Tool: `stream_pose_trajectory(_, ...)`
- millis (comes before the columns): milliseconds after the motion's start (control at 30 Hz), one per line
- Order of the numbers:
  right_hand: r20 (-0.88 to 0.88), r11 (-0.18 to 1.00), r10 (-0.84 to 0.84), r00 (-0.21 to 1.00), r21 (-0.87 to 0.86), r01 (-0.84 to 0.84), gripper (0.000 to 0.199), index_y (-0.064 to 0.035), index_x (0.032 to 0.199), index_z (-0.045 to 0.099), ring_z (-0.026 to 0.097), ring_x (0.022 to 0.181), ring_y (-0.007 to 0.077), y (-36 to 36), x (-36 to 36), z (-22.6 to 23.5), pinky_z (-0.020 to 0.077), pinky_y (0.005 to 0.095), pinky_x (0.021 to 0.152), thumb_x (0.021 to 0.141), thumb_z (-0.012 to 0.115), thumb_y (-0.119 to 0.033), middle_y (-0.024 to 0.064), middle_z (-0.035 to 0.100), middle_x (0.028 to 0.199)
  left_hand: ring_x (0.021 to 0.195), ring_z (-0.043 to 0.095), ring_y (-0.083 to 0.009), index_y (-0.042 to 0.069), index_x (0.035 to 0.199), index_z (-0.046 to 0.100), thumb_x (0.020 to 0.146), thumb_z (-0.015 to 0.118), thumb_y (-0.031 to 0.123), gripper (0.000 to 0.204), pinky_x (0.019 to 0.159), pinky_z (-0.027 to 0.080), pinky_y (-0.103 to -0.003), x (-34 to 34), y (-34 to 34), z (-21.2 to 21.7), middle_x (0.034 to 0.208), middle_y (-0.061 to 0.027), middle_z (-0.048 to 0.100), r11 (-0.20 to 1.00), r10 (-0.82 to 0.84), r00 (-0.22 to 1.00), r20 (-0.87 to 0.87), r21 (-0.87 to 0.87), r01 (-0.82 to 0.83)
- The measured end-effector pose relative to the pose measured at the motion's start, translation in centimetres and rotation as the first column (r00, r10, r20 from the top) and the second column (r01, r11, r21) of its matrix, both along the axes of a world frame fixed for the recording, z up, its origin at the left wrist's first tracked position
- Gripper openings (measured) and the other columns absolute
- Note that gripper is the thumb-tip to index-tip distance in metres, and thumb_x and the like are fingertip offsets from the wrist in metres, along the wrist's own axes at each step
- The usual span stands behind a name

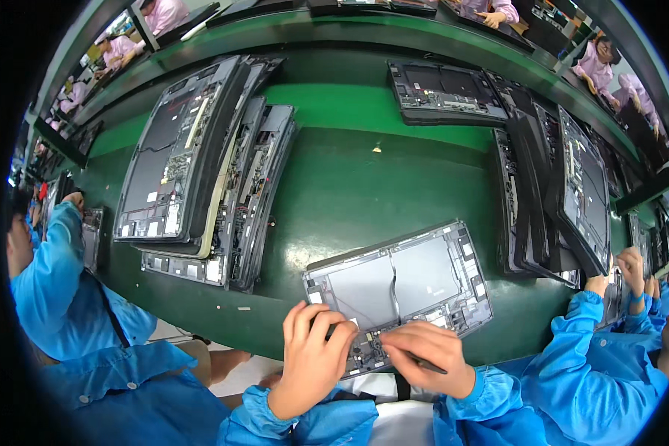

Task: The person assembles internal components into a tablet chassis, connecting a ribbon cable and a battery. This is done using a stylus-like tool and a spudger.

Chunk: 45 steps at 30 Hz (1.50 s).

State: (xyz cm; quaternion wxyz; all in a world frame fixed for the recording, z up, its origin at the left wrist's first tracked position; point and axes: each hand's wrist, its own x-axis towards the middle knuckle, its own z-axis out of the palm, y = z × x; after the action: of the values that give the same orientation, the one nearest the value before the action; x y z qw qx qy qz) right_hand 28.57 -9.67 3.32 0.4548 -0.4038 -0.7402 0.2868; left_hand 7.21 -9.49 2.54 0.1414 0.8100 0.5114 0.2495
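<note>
An opened tablet (424, 279) lies at a slant near the table's front edge, its silver battery plates, thin cables and circuit board bare. Bent fingers of my left hand (312, 357) grip the tablet's near left part, at the edge of the circuit board. My right hand (431, 357) is closed around a slim dark hand tool (430, 366), whose exact kind I cannot make out. Its working end is hidden by the fingertips, which are down at the circuit board beside my left fingers.
Stacks of opened tablets stand on the green table (334, 186): a tall left stack (178, 156) and a leaning right stack (550, 186), with a far right pile (450, 89) behind. Blue-sleeved co-workers sit close on both sides. A rail and shelf (334, 30) cross the far side.
</note>
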Motion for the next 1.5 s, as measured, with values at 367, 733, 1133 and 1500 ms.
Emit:
stream_pose_trajectory(367,0.251,0.987,0.004,0.968,0.156,-0.045,0.031,-0.0026,0.104,0.072,0.067,0.076,0.0165,-0.5,-0.1,-1.7,0.0572,0.0295,0.061,0.074,0.080,-0.006,0.0044,0.070,0.093,0.102,0.059,-0.0321,0.005,0.100,0.063,0.083,0.075,0.007,0.021,0.103,0.047,-0.053,0.6,-0.3,-1.4,0.103,-0.0090,0.059,0.999,-0.041,0.999,0.033,0.035,0.039)
stream_pose_trajectory(733,0.242,0.973,-0.148,0.959,0.210,0.097,0.030,-0.0017,0.102,0.072,0.067,0.074,0.0177,-1.2,-0.7,-2.3,0.0545,0.0284,0.058,0.073,0.079,-0.007,0.0054,0.069,0.090,0.101,0.060,-0.0293,0.008,0.099,0.066,0.077,0.078,0.004,0.025,0.102,0.046,-0.052,0.4,0.2,-1.1,0.101,-0.0065,0.062,0.992,-0.114,0.994,0.007,0.064,0.113)
stream_pose_trajectory(1133,0.349,0.971,-0.225,0.910,0.163,0.177,0.028,-0.0029,0.100,0.070,0.065,0.069,0.0168,-1.7,-1.5,-1.9,0.0512,0.0273,0.053,0.074,0.077,-0.009,0.0037,0.065,0.084,0.095,0.060,-0.0270,0.011,0.095,0.066,0.079,0.079,0.012,0.021,0.090,0.047,-0.047,0.1,1.4,0.8,0.098,-0.0043,0.062,0.991,-0.121,0.993,0.002,-0.053,0.121)
stream_pose_trajectory(1500,0.243,0.973,-0.229,0.942,0.064,0.221,0.023,-0.0031,0.095,0.070,0.066,0.066,0.0196,-1.4,-1.5,-2.1,0.0521,0.0308,0.053,0.073,0.077,-0.001,0.0047,0.067,0.079,0.083,0.061,-0.0238,0.012,0.090,0.066,0.079,0.081,0.023,0.021,0.066,0.046,-0.043,-1.4,5.1,0.2,0.088,-0.0017,0.059,0.956,-0.292,0.955,-0.058,-0.007,0.292)
